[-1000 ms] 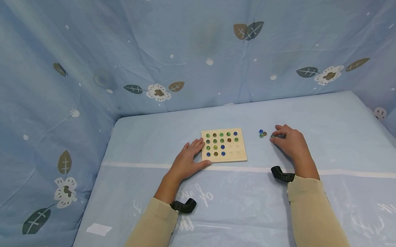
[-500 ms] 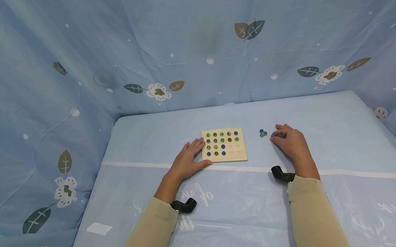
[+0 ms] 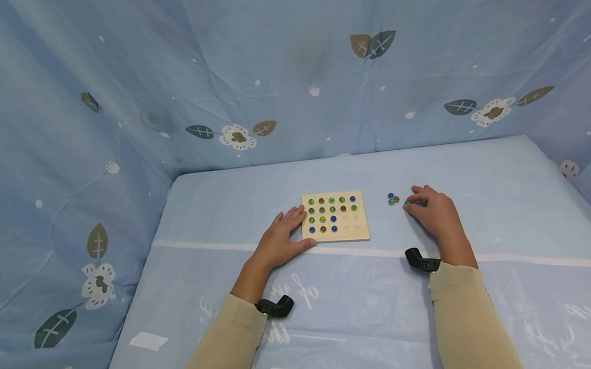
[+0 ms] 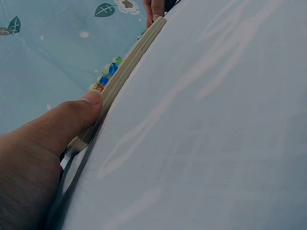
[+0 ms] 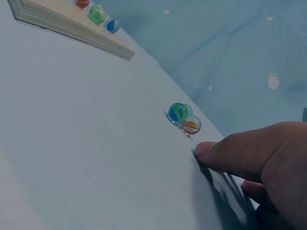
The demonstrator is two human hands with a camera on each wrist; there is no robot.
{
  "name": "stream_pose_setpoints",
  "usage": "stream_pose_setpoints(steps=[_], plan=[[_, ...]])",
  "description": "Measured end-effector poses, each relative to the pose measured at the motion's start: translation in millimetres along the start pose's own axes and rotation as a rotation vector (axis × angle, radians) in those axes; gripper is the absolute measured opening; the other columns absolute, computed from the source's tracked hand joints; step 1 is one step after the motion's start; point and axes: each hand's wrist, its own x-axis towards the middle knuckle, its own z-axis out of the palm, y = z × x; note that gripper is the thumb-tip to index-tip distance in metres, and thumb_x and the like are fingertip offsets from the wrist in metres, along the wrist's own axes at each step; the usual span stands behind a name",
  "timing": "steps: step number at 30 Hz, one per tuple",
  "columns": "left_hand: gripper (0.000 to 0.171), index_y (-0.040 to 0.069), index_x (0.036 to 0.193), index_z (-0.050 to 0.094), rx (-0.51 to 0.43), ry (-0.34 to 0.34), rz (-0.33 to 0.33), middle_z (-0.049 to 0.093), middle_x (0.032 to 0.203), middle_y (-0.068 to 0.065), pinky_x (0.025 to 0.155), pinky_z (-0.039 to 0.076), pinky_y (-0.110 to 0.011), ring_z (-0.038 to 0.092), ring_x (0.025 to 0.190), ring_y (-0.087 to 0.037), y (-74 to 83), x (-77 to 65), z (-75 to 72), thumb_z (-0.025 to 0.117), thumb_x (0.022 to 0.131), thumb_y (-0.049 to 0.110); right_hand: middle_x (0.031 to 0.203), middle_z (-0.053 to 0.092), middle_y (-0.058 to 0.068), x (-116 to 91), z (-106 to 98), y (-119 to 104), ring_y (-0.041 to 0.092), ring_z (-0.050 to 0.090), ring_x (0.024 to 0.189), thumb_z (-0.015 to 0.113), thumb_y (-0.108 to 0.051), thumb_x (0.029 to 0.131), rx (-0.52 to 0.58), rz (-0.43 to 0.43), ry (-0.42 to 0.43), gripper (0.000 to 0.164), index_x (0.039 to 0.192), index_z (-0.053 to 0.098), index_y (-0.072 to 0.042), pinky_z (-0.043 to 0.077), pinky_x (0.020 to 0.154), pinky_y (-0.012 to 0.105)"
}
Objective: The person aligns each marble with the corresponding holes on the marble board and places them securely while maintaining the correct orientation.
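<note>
Rows of coloured glass marbles sit in a square wooden board (image 3: 359, 235), and several bare round hollows show at its lower right. My left hand (image 3: 278, 240) rests at the board's near left corner, fingertips on its left edge and thumb along the near edge. In the left wrist view that thumb (image 4: 79, 115) presses the board's side. To the right of the board, my right hand (image 3: 434, 211) pinches a greenish marble (image 3: 407, 202) between thumb and index finger. The right wrist view hides this marble behind the thumb (image 5: 225, 152). Beside it lies a cluster of loose marbles (image 5: 191, 125): blue, green and orange-brown.
A pale blue printed cloth (image 3: 349, 299) with a white stripe covers the table. Blue curtain fabric (image 3: 301, 68) with flowers and leaves hangs behind the table and at its left. Each wrist wears a black camera, one being the right wrist camera (image 3: 422, 261).
</note>
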Motion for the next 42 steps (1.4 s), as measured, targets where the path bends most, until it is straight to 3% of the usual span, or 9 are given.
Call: stream_pose_setpoints(steps=[22, 28, 33, 42], plan=[[0.084, 0.019, 0.153, 0.037, 0.006, -0.007, -0.005, 0.028, 0.161, 0.009, 0.126, 0.014, -0.038, 0.023, 0.150, -0.014, -0.9, 3.0, -2.1, 0.069, 0.085, 0.057, 0.150, 0.046, 0.013, 0, 3, -12, 0.036, 0.030, 0.146, 0.067, -0.023, 0.093, 0.053, -0.003, 0.084, 0.035, 0.120, 0.068, 0.000, 0.026, 0.117, 0.061], [0.084, 0.019, 0.153, 0.038, 0.006, -0.007, -0.008, 0.029, 0.160, 0.009, 0.126, 0.014, -0.038, 0.023, 0.150, -0.014, -0.1, 2.9, -2.1, 0.069, 0.085, 0.057, 0.151, 0.047, 0.010, 0, 4, -20, 0.030, 0.028, 0.148, 0.068, -0.027, 0.093, 0.120, -0.002, 0.112, 0.039, 0.123, 0.067, -0.002, 0.024, 0.119, 0.058], [0.085, 0.019, 0.153, 0.038, 0.006, -0.009, -0.012, 0.029, 0.160, 0.009, 0.126, 0.014, -0.038, 0.023, 0.150, -0.013, 0.0, 2.5, -2.4, 0.070, 0.085, 0.057, 0.150, 0.049, 0.006, -1, 8, -31, 0.024, 0.029, 0.149, 0.069, -0.028, 0.092, 0.187, -0.032, 0.147, 0.039, 0.122, 0.069, -0.003, 0.024, 0.120, 0.055], [0.084, 0.018, 0.153, 0.038, -0.007, -0.012, -0.018, 0.029, 0.160, 0.009, 0.126, 0.013, -0.038, 0.023, 0.150, -0.013, 0.9, 1.6, -2.2, 0.070, 0.085, 0.056, 0.148, 0.051, 0.007, -3, 22, -47, 0.025, 0.031, 0.148, 0.070, -0.026, 0.092, 0.175, -0.091, 0.139, 0.037, 0.121, 0.070, -0.003, 0.026, 0.119, 0.056]])
